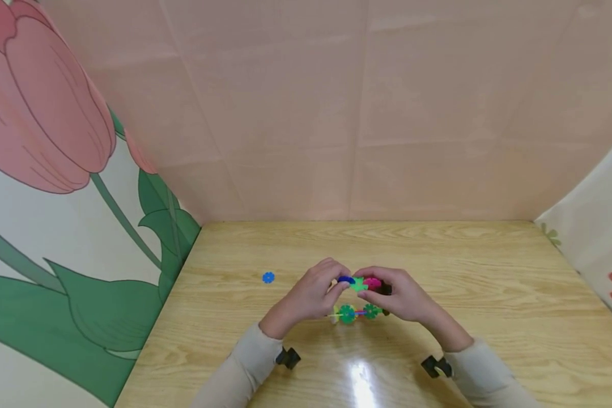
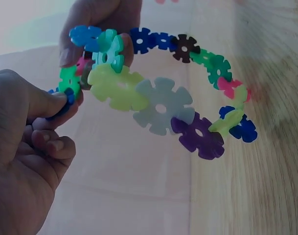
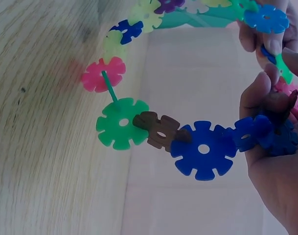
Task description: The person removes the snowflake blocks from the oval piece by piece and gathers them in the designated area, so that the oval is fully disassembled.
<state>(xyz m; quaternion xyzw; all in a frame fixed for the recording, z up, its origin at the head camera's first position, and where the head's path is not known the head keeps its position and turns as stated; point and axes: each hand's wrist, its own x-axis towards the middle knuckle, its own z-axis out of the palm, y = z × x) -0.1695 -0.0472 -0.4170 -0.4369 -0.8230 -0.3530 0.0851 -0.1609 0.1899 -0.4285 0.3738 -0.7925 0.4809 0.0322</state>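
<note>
My left hand [image 1: 313, 293] pinches a dark blue snowflake disc [image 2: 66, 100] between thumb and fingers. It meets a bright green disc [image 2: 69, 78], beside a pink disc [image 1: 372, 284]. The right hand [image 1: 399, 293] grips the pink and green part, its fingers curled round that stretch. From there a chain of interlocked plastic snowflake discs [image 2: 156, 95] hangs in a loop, in blue, brown, green, pink, yellow, white and purple. A light blue disc [image 3: 267, 19] sits near the left fingers; whether it joins the dark blue one I cannot tell.
A loose blue snowflake disc [image 1: 268, 277] lies on the wooden table [image 1: 224, 340], left of the hands. A pinkish sheet [image 1: 357, 113] stands behind the table, with a tulip-patterned panel [image 1: 56, 113] at left and a flowered panel [image 1: 599, 238] at right.
</note>
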